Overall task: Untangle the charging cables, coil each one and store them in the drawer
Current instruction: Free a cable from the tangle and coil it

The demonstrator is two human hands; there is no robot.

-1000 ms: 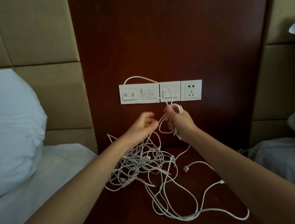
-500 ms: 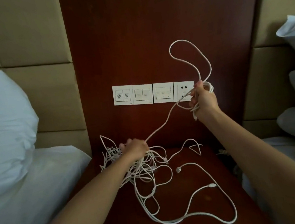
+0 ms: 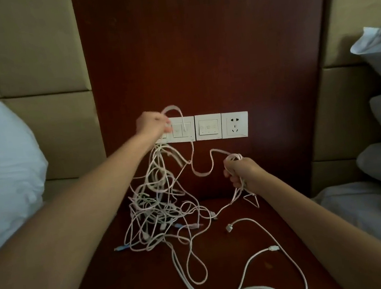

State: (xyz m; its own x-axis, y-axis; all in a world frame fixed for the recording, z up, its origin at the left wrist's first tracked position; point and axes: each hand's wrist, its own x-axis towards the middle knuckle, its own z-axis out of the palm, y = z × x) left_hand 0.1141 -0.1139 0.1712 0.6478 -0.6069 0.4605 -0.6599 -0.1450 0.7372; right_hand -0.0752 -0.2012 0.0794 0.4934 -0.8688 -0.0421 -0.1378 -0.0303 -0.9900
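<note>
Two hands, left hand (image 3: 152, 125) gripping raised white cables (image 3: 159, 210), right hand (image 3: 241, 171) clutching coiled loops (image 3: 234, 157)

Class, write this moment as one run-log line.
stage: untangling | left hand: holds cable loop up by switch panel | right hand: grips partial coil | tangle: on nightstand, uncoiled

Dim, warm, even indoor light. Murky dark red-brown wooden wall panel (image 3: 196, 47); white pillow (image 3: 0, 167) at left brightest. Raised left hand (image 3: 153, 126) motion-blurred, thin white charging cables (image 3: 155, 211) below it soft. Wide-angle stretch at edges, forearms (image 3: 74, 218) bulging.
</note>
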